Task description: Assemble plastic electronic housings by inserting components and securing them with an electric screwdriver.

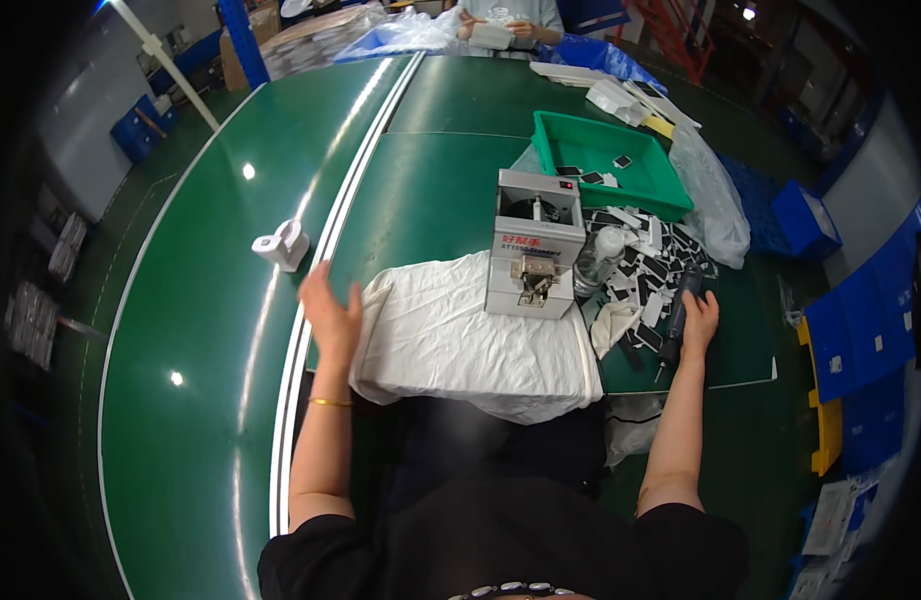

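Observation:
My right hand (699,322) is wrapped round a dark electric screwdriver (673,340), whose thin bit points down toward the table's near edge. My left hand (331,315) is raised with its fingers apart and nothing in it. It is over the white strip left of the cloth, just short of a white plastic piece (293,246) standing on the green surface. A white cloth (461,335) covers the table in front of me. At its far edge stands a grey box-shaped screw feeder (511,280). Many small black and white flat pieces (653,265) lie heaped beside the screwdriver.
A clear bottle (593,272) with a white top stands between the feeder and the heap. Behind them is a green bin (621,198) holding a few small pieces, with a clear plastic bag (716,205) to its right. Across the table another person (511,25) handles something pale.

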A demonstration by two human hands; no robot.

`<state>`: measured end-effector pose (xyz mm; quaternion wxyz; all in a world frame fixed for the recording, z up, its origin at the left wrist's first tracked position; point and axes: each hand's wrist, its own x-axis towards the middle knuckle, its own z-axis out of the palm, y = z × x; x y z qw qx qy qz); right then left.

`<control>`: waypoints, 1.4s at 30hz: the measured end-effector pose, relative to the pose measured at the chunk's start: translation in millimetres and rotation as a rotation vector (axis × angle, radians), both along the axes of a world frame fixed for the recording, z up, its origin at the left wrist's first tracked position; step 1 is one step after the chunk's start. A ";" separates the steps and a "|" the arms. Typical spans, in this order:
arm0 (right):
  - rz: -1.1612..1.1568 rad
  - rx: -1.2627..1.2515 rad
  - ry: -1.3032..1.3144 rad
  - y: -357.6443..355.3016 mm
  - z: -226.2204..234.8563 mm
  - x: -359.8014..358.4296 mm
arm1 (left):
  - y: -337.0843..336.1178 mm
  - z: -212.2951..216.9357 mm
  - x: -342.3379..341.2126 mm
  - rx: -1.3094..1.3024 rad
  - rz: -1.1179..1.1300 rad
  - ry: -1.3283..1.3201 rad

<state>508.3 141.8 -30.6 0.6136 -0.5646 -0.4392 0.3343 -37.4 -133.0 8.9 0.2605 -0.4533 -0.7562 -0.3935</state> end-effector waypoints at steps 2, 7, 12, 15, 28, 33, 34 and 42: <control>-0.012 0.027 -0.056 18.1 -21.5 -2.3 | -0.5 -3.9 20.2 -0.048 -0.037 -0.049; -0.071 0.048 -0.209 37.3 -43.7 38.6 | 17.9 -21.5 42.7 -0.259 -0.111 -0.164; -0.042 0.028 -0.315 45.4 -40.9 51.1 | 18.2 -22.2 47.7 -0.235 -0.067 -0.144; -0.053 0.032 -0.276 47.2 -42.4 47.2 | 15.4 -22.6 49.5 -0.217 -0.057 -0.153; -0.021 0.081 -0.083 33.9 -37.9 24.6 | -53.8 -2.5 -13.2 0.168 -0.063 -0.180; -0.017 0.074 -0.085 27.3 -34.4 18.9 | -324.1 28.5 -106.8 -0.283 0.732 0.217; -0.028 0.074 -0.077 26.2 -34.9 19.8 | -390.9 29.2 -108.3 -0.373 0.976 0.282; -0.038 0.099 -0.107 27.5 -36.4 27.4 | -636.3 49.6 92.2 -0.715 2.377 -0.488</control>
